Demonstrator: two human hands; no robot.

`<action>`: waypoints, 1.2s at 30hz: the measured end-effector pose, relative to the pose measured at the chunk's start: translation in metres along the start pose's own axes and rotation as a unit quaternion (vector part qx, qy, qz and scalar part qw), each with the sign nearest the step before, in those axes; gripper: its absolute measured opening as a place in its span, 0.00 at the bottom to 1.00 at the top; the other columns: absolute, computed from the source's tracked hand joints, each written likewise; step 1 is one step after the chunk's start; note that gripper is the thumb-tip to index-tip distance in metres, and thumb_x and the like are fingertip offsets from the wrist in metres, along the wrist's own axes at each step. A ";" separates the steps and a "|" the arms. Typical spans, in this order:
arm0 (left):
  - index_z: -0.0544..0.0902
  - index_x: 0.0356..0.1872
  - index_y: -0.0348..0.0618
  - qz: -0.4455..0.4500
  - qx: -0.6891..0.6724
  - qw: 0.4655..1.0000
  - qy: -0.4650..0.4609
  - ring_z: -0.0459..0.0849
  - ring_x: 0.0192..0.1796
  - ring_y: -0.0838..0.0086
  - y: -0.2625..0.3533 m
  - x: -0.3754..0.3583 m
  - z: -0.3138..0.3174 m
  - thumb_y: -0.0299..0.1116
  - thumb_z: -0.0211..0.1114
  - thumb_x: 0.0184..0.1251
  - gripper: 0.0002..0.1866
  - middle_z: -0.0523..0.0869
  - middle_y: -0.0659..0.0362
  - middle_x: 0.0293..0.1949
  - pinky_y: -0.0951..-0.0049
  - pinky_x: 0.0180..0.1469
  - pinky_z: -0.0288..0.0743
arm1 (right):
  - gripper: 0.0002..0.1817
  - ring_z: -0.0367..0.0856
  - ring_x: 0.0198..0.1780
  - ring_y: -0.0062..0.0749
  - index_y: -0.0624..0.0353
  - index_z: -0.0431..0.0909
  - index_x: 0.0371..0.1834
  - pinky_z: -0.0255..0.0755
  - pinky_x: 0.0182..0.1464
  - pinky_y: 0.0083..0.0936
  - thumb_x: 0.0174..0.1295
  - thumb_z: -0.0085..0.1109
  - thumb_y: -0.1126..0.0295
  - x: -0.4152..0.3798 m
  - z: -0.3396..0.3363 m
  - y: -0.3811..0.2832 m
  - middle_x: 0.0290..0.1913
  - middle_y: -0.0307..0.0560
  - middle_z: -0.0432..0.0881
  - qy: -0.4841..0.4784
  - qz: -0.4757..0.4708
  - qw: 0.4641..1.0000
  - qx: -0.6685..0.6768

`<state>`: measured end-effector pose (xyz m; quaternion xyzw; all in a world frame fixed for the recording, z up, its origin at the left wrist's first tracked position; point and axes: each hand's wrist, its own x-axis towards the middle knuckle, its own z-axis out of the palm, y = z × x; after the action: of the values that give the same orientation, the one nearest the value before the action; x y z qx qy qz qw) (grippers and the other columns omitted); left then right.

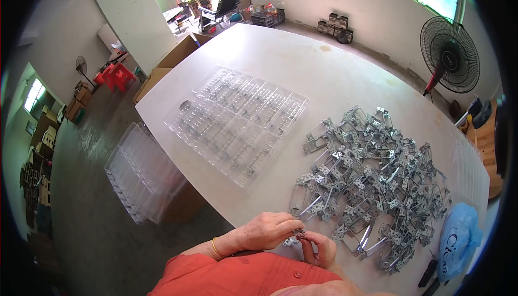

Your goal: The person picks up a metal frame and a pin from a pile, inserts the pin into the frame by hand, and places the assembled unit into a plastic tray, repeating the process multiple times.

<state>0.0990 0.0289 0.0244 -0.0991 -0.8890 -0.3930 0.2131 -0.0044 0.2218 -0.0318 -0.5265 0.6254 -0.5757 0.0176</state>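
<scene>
Close to my body at the table's near edge, my left hand (267,231) and my right hand (319,248) meet fingertip to fingertip. Both pinch a small metal bracket (298,233), mostly hidden by the fingers. To the right of my hands lies a big heap of metal brackets (372,188) with thin rods, tangled together. Farther off on the table sits a clear plastic tray (245,126) with rows of compartments, and metal pieces seem to lie in some of them.
Stacked clear trays (137,172) stand low beside the table's left edge. A blue plastic bag (458,239) and a black-handled tool (429,273) lie at the near right. More clear trays (468,169) rest at the right edge. A fan (449,56) stands behind.
</scene>
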 end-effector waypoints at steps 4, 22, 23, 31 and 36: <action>0.82 0.52 0.39 0.007 0.003 1.000 0.019 0.87 0.33 0.60 -0.001 0.000 0.003 0.25 0.73 0.65 0.16 0.86 0.54 0.35 0.64 0.35 0.82 | 0.16 0.93 0.40 0.42 0.61 0.75 0.50 0.86 0.40 0.31 0.62 0.71 0.82 -0.002 0.001 0.001 0.43 0.52 0.91 0.006 0.008 1.000 0.001; 0.81 0.53 0.39 -0.001 0.037 0.997 0.062 0.89 0.37 0.58 -0.004 -0.007 0.008 0.20 0.73 0.60 0.19 0.88 0.52 0.40 0.63 0.38 0.84 | 0.15 0.94 0.42 0.42 0.62 0.74 0.47 0.87 0.42 0.29 0.63 0.69 0.84 0.006 0.001 -0.002 0.43 0.58 0.91 0.014 0.006 1.000 -0.007; 0.81 0.53 0.39 -0.001 0.037 0.997 0.062 0.89 0.37 0.58 -0.004 -0.007 0.009 0.20 0.73 0.60 0.19 0.88 0.52 0.40 0.63 0.38 0.84 | 0.15 0.94 0.42 0.42 0.62 0.74 0.47 0.87 0.42 0.29 0.63 0.69 0.84 0.005 0.001 -0.001 0.43 0.58 0.91 0.014 0.007 1.000 -0.006; 0.80 0.48 0.38 0.007 0.041 0.998 0.047 0.88 0.36 0.57 0.001 -0.007 0.005 0.19 0.73 0.58 0.17 0.87 0.52 0.38 0.63 0.37 0.83 | 0.16 0.93 0.41 0.45 0.60 0.74 0.48 0.85 0.41 0.31 0.62 0.70 0.82 0.004 0.001 0.001 0.46 0.54 0.91 0.005 0.008 1.000 -0.023; 0.80 0.47 0.38 -0.002 0.031 0.999 0.038 0.88 0.35 0.56 0.003 -0.009 0.002 0.19 0.73 0.57 0.16 0.86 0.51 0.37 0.62 0.36 0.82 | 0.16 0.93 0.41 0.45 0.60 0.74 0.48 0.85 0.40 0.31 0.62 0.70 0.82 0.006 0.000 -0.001 0.46 0.54 0.91 -0.004 0.010 1.000 -0.024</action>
<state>0.1071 0.0323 0.0213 -0.0760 -0.8922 -0.3689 0.2493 -0.0061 0.2180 -0.0276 -0.5223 0.6442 -0.5586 0.0133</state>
